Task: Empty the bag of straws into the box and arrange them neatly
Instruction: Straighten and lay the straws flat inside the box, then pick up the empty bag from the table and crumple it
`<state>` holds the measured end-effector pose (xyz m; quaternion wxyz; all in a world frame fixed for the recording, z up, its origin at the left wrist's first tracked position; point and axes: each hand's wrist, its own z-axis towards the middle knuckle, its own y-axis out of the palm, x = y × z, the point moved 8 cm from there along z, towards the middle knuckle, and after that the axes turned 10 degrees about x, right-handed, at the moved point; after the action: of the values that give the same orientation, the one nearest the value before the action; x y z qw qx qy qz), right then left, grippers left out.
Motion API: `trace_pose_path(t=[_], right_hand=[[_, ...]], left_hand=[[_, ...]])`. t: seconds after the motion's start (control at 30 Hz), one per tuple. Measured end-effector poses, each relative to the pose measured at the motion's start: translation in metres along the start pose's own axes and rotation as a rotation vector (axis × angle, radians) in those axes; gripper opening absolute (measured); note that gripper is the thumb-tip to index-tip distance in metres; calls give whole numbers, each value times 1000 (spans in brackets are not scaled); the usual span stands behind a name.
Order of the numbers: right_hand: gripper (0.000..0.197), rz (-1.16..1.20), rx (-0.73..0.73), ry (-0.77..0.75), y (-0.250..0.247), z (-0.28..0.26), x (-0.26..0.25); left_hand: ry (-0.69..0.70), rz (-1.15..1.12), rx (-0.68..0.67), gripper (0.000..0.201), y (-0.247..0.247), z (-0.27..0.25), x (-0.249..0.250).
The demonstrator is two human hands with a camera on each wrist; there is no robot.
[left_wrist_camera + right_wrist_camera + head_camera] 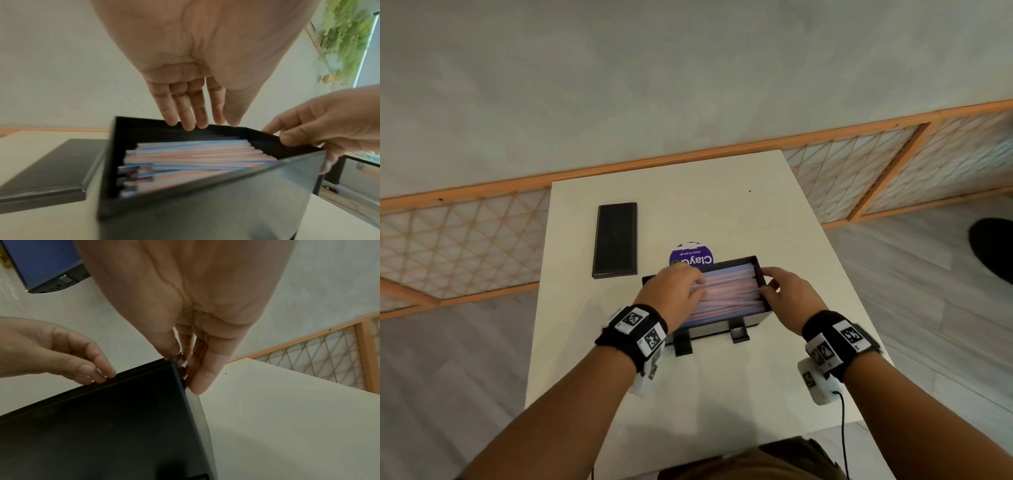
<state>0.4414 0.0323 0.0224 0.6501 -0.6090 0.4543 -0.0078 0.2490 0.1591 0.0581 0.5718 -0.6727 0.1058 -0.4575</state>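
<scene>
Your desk lies open beyond and right of the box; the lid and round sticker crowd its far-left side.

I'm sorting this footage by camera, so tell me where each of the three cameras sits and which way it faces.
Head: worn on the head, facing forward and down at the white table, the black box of straws and the lid; both forearms, left hand and right hand show.
Left wrist: looks along the left hand's straight fingers into the box; the right hand shows too.
Right wrist: looks along the right hand, pinching the box's corner; the left hand shows.
Shared: all three show the box and both hands.
</scene>
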Motion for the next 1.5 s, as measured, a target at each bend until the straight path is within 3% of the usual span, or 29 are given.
trace_pose_path(t=[0.2, 0.27, 0.37, 0.63, 0.73, 0.83, 0.97, 1.03, 1.13, 1.3, 1.4, 1.5], right_hand=[[34, 56, 50, -4, 2, -14, 10], [32, 68, 58, -5, 4, -15, 12], [33, 64, 45, -19, 5, -14, 13], [33, 22, 19, -113, -18, -46, 31], [31, -47, -133, -157, -18, -78, 64], [33, -172, -356, -170, -7, -114, 103], [34, -247, -496, -119, 3, -144, 142], [37, -302, -520, -127, 7, -151, 157], [38, -362, -542, -137, 8, -158, 173], [40, -427, -579, -178, 9, -156, 175], [38, -431, -602, -209, 11, -153, 167], [36, -398, -591, -231, 13, -154, 161]], left_hand=[[-33, 53, -59, 40, -11, -43, -24], [-1, 100, -67, 32, -7, -57, -22], [44, 193, -6, 14, -1, -67, -15], [-19, 84, 247, 10, -17, -104, 19], [-179, -8, 251, 17, -5, -142, 11], [-373, 68, 283, 31, 16, -174, -21], [-685, 312, 466, 89, 10, -196, -56], [-785, 344, 516, 108, 8, -199, -71], [-922, 375, 351, 125, 26, -204, -100], [-995, 497, 2, 115, 62, -207, -115], [-1086, 338, -125, 92, 94, -221, -121], [-1011, 157, -160, 55, 120, -224, -114]])
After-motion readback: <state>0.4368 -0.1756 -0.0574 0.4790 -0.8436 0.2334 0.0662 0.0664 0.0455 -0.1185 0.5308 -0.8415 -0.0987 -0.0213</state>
